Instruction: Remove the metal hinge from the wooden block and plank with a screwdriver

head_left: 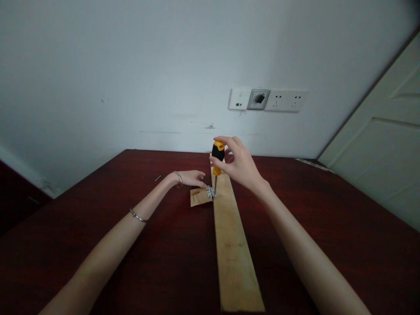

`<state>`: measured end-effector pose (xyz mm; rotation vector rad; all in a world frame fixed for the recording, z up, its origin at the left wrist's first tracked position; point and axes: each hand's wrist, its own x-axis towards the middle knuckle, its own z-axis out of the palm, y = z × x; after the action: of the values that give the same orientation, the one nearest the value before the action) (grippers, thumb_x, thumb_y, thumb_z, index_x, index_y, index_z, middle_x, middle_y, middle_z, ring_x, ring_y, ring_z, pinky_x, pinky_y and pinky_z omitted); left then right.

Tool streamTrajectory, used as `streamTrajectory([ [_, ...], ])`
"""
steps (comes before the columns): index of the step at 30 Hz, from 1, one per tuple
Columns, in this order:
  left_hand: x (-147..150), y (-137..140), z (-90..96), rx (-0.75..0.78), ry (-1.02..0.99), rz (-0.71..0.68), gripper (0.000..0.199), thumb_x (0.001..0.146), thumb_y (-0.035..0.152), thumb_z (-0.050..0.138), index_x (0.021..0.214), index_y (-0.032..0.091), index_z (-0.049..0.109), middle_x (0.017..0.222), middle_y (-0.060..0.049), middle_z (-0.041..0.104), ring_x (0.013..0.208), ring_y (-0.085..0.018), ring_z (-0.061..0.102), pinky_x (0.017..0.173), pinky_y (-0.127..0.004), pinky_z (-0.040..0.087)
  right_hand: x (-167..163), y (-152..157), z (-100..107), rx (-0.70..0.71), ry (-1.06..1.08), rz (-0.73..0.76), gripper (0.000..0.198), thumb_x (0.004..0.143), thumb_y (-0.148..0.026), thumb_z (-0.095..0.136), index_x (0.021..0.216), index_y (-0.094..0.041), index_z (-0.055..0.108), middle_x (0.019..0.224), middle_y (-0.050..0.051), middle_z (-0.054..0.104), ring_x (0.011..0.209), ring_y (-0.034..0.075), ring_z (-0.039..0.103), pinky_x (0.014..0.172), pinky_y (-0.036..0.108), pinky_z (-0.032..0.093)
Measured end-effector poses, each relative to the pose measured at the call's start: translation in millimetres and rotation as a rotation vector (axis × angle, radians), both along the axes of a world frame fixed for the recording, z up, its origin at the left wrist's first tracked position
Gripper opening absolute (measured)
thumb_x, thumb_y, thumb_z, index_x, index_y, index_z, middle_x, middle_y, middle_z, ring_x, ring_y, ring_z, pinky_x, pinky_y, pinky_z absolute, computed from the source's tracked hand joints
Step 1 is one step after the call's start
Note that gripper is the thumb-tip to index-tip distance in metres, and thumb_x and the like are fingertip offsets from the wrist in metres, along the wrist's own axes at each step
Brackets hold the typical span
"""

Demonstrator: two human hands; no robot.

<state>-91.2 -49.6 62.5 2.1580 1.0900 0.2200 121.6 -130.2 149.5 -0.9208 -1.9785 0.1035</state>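
Note:
My right hand (pixel 241 164) grips a yellow and black screwdriver (pixel 218 151), fingertips and thumb around its handle. The screwdriver stands nearly upright, its tip down at a metal hinge (pixel 210 191). That hinge lies across the joint between a long wooden board (pixel 234 249) and a small wooden piece (pixel 199 197) on the board's left. Stretched out beside the hinge is my left hand (pixel 192 177), its thumb reaching to the hinge's far end and its other fingers loosely bent with nothing seen in them. Whether the tip sits in a screw is too small to tell.
A small metal rod-like piece (pixel 158 178) lies on the dark red table (pixel 131 262), left of my left hand. Behind the table rises a white wall with sockets (pixel 269 100). A flat, pale strip (pixel 315 165) lies at the table's far right edge, near a white door (pixel 387 144).

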Motion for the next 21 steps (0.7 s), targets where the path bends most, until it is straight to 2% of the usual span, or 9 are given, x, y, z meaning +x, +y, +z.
streamTrajectory([
  [2, 0.4, -13.9, 2.1, 0.042, 0.169, -0.027, 0.08, 0.062, 0.059, 0.071, 0.124, 0.012, 0.054, 0.128, -0.018, 0.057, 0.116, -0.035, 0.052, 0.094, -0.037, 0.041, 0.4, 1.4, -0.3, 0.003, 0.014, -0.025, 0.043, 0.077, -0.038, 0.065, 0.117, -0.026, 0.054, 0.111, 0.006, 0.055, 0.08, 0.018, 0.057, 0.065, 0.033, 0.051],
  [5, 10.2, -31.4, -1.4, 0.12, 0.351, 0.015, 0.109, 0.051, 0.07, 0.071, 0.136, 0.008, 0.04, 0.138, -0.026, 0.042, 0.125, -0.044, 0.038, 0.097, -0.045, 0.037, 1.1, 4.8, -1.7, 0.022, 0.045, -0.024, 0.042, 0.078, -0.036, 0.065, 0.117, -0.026, 0.053, 0.108, 0.006, 0.056, 0.077, 0.016, 0.056, 0.066, 0.033, 0.051],
  [7, 19.3, -38.2, -5.6, 0.147, 0.421, 0.028, 0.118, 0.048, 0.072, 0.069, 0.139, 0.006, 0.033, 0.14, -0.028, 0.037, 0.127, -0.046, 0.033, 0.098, -0.048, 0.035, 1.9, 6.9, -2.7, 0.029, 0.058, -0.018, 0.046, 0.078, -0.032, 0.064, 0.121, -0.025, 0.05, 0.107, 0.006, 0.057, 0.076, 0.016, 0.056, 0.067, 0.034, 0.051],
  [11, 31.9, -42.2, -10.0, 0.192, 0.466, -0.009, 0.104, 0.055, 0.065, 0.069, 0.135, 0.007, 0.035, 0.13, -0.022, 0.044, 0.119, -0.039, 0.04, 0.097, -0.042, 0.037, 4.0, 8.4, -3.1, 0.03, 0.049, 0.001, 0.049, 0.078, -0.03, 0.062, 0.124, -0.022, 0.049, 0.114, 0.008, 0.059, 0.082, 0.019, 0.058, 0.069, 0.035, 0.052],
  [17, 32.8, -42.7, -4.9, 0.231, 0.485, -0.069, 0.077, 0.063, 0.053, 0.07, 0.122, 0.009, 0.045, 0.12, -0.016, 0.047, 0.111, -0.032, 0.043, 0.093, -0.037, 0.039, 4.9, 0.6, 3.4, -0.01, 0.023, 0.115, 0.048, 0.079, -0.021, 0.054, 0.127, -0.023, 0.049, 0.121, 0.008, 0.058, 0.094, 0.021, 0.059, 0.069, 0.033, 0.054],
  [21, 30.4, -41.9, -1.7, 0.257, 0.47, -0.08, 0.07, 0.062, 0.051, 0.072, 0.117, 0.014, 0.05, 0.115, -0.012, 0.047, 0.109, -0.032, 0.042, 0.091, -0.037, 0.04, 3.6, -2.3, 3.8, 0.016, -0.024, 0.031, 0.043, 0.079, -0.032, 0.061, 0.121, -0.026, 0.056, 0.111, 0.007, 0.055, 0.09, 0.021, 0.057, 0.066, 0.034, 0.054],
])
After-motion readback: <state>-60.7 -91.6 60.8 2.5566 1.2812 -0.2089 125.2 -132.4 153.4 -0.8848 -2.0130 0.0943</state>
